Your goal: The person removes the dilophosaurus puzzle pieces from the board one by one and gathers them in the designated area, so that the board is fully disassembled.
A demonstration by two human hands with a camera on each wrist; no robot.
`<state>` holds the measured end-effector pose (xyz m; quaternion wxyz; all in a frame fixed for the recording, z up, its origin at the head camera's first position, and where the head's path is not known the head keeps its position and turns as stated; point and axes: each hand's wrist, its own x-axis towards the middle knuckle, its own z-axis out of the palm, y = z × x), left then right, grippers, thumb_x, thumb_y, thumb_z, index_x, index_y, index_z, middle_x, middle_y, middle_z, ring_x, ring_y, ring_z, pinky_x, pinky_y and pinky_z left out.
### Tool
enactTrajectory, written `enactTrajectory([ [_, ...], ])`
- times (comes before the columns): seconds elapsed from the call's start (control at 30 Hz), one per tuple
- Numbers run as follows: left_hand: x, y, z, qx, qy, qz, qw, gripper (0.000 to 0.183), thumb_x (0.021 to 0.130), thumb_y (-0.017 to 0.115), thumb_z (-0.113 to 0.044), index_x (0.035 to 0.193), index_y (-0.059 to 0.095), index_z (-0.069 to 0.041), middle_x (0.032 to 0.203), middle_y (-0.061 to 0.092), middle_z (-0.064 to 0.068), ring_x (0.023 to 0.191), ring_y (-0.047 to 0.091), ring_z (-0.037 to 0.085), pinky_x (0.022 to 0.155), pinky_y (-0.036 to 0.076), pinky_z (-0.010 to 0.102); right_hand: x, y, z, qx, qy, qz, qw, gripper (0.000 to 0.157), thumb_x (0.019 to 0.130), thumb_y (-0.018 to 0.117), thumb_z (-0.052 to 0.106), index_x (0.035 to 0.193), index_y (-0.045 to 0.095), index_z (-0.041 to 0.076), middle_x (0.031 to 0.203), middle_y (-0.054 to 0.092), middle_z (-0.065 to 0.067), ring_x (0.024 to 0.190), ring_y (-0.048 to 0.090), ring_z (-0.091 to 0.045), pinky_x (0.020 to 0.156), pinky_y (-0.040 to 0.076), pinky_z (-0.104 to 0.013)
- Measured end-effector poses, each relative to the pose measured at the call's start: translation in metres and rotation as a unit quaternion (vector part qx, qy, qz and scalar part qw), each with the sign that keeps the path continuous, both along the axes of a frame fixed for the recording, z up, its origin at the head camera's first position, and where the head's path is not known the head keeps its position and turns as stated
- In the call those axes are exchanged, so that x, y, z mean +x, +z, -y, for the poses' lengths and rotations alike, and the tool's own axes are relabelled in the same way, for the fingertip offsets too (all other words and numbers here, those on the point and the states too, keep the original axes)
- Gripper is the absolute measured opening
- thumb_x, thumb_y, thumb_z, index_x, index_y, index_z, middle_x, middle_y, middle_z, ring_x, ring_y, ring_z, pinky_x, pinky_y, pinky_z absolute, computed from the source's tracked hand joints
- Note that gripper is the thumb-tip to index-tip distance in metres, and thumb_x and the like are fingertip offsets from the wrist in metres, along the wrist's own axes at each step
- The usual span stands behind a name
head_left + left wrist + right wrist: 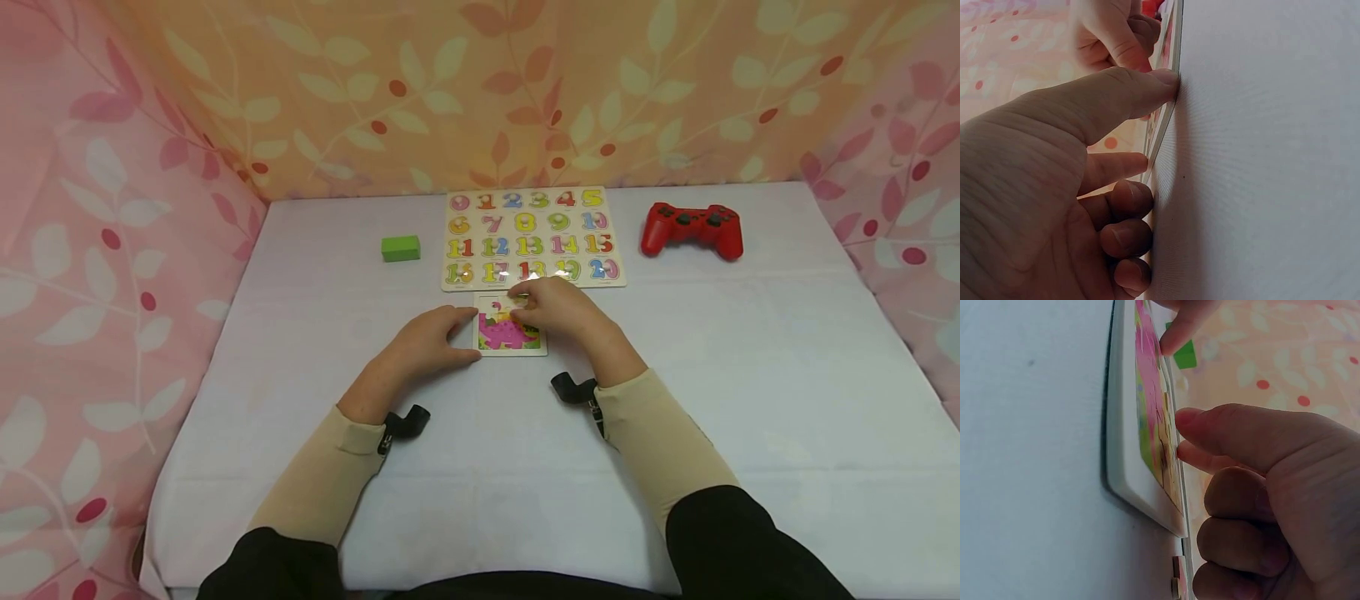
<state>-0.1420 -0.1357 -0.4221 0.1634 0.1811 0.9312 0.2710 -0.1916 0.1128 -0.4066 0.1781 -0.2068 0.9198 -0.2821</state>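
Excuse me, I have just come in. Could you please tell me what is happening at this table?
A person is handling a small dinosaur board on a white tablecloth. The left hand holds its left side; the right hand has thumb and forefinger at its upper right, perhaps on a piece. A number board lies just beyond, between a green block and a red game controller.

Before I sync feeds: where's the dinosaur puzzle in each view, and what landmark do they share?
Head: dinosaur puzzle just below and slightly right of centre.
Left wrist: dinosaur puzzle nearly edge-on at top, right of centre, partly behind the left hand.
Right wrist: dinosaur puzzle steeply foreshortened, left of centre, running down from the top edge.
Shared landmark: left hand, left of the puzzle in head, large in left wrist, partly visible at top centre in right wrist.
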Motion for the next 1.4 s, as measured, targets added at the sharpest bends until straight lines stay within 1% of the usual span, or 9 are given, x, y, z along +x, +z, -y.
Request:
enactTrajectory([
  [0.23, 0.0, 0.0, 0.0, 0.003, -0.001, -0.002, 1.0, 0.075, 0.087, 0.082, -0.04, 0.151, 0.052, -0.014, 0.096, 0.055, 0.004, 0.094, 0.051, 0.022, 0.08, 0.043, 0.04, 0.0, -0.001, 0.001, 0.017, -0.005, -0.016, 1.0, 0.032, 0.098, 0.069, 0.027, 0.125, 0.074, 0.01, 0.077, 0.064, -0.002, 0.078, 0.053, -0.022, 0.076, 0.043, -0.037],
  [0.47, 0.0, -0.002, 0.001, 0.002, 0.002, 0.0, 1.0, 0.076, 0.088, 0.082, -0.04, 0.152, 0.051, -0.015, 0.109, 0.059, 0.001, 0.102, 0.051, 0.022, 0.091, 0.047, 0.04, -0.001, -0.002, 0.001, 0.029, -0.007, -0.034, 0.999, 0.032, 0.097, 0.068, 0.025, 0.125, 0.073, 0.011, 0.097, 0.072, -0.004, 0.086, 0.056, -0.023, 0.085, 0.047, -0.04],
  [0.53, 0.0, -0.002, 0.001, 0.0, 0.004, 0.001, 1.0, 0.076, 0.088, 0.081, -0.041, 0.152, 0.051, -0.015, 0.111, 0.06, 0.001, 0.103, 0.051, 0.022, 0.092, 0.047, 0.041, -0.002, -0.003, 0.001, 0.029, -0.007, -0.034, 0.999, 0.032, 0.098, 0.068, 0.025, 0.126, 0.072, 0.011, 0.093, 0.07, -0.004, 0.083, 0.055, -0.023, 0.083, 0.047, -0.04],
  [0.63, 0.0, -0.002, 0.001, -0.002, 0.006, 0.003, 1.0, 0.076, 0.088, 0.081, -0.04, 0.153, 0.05, -0.016, 0.118, 0.061, 0.002, 0.106, 0.052, 0.022, 0.095, 0.047, 0.041, -0.003, -0.005, 0.001, 0.021, -0.011, -0.027, 0.999, 0.03, 0.098, 0.069, 0.026, 0.125, 0.071, 0.013, 0.08, 0.064, -0.003, 0.076, 0.054, -0.022, 0.075, 0.044, -0.038],
  [0.8, 0.0, 0.0, 0.001, -0.003, 0.007, 0.004, 1.0, 0.076, 0.088, 0.081, -0.039, 0.153, 0.05, -0.015, 0.137, 0.06, 0.003, 0.121, 0.053, 0.021, 0.106, 0.044, 0.043, -0.006, -0.01, -0.001, 0.001, -0.024, -0.017, 1.0, 0.028, 0.098, 0.071, 0.026, 0.122, 0.068, 0.013, 0.071, 0.056, -0.002, 0.07, 0.05, -0.021, 0.07, 0.041, -0.036],
  [0.87, 0.0, 0.0, 0.0, -0.004, 0.007, 0.005, 1.0, 0.076, 0.088, 0.081, -0.039, 0.153, 0.05, -0.015, 0.139, 0.059, 0.004, 0.123, 0.053, 0.021, 0.107, 0.044, 0.044, -0.007, -0.012, -0.001, -0.006, -0.027, -0.015, 1.0, 0.029, 0.097, 0.072, 0.027, 0.121, 0.067, 0.012, 0.072, 0.055, -0.003, 0.07, 0.048, -0.021, 0.07, 0.04, -0.036],
  [1.0, 0.0, 0.0, 0.0, -0.006, 0.008, 0.005, 0.9999, 0.076, 0.088, 0.081, -0.039, 0.153, 0.05, -0.016, 0.136, 0.06, 0.003, 0.12, 0.054, 0.021, 0.106, 0.045, 0.044, -0.008, -0.013, -0.001, -0.014, -0.029, -0.015, 0.999, 0.029, 0.095, 0.074, 0.027, 0.12, 0.066, 0.013, 0.073, 0.057, -0.003, 0.07, 0.05, -0.021, 0.069, 0.04, -0.036],
  [1.2, 0.0, 0.001, 0.0, -0.001, 0.008, 0.004, 1.0, 0.075, 0.088, 0.081, -0.038, 0.153, 0.05, -0.016, 0.139, 0.059, 0.003, 0.123, 0.053, 0.021, 0.107, 0.044, 0.044, -0.007, -0.013, -0.003, -0.034, -0.022, -0.024, 0.999, 0.028, 0.094, 0.075, 0.025, 0.117, 0.065, 0.011, 0.071, 0.056, -0.003, 0.067, 0.048, -0.02, 0.066, 0.038, -0.036],
  [1.4, 0.0, 0.0, 0.0, -0.002, 0.009, 0.005, 0.9999, 0.075, 0.088, 0.081, -0.038, 0.153, 0.05, -0.016, 0.141, 0.058, 0.003, 0.127, 0.052, 0.022, 0.108, 0.043, 0.044, -0.007, -0.013, -0.002, -0.038, -0.033, -0.011, 0.999, 0.027, 0.095, 0.075, 0.025, 0.114, 0.062, 0.013, 0.069, 0.053, -0.003, 0.064, 0.048, -0.02, 0.063, 0.037, -0.035],
])
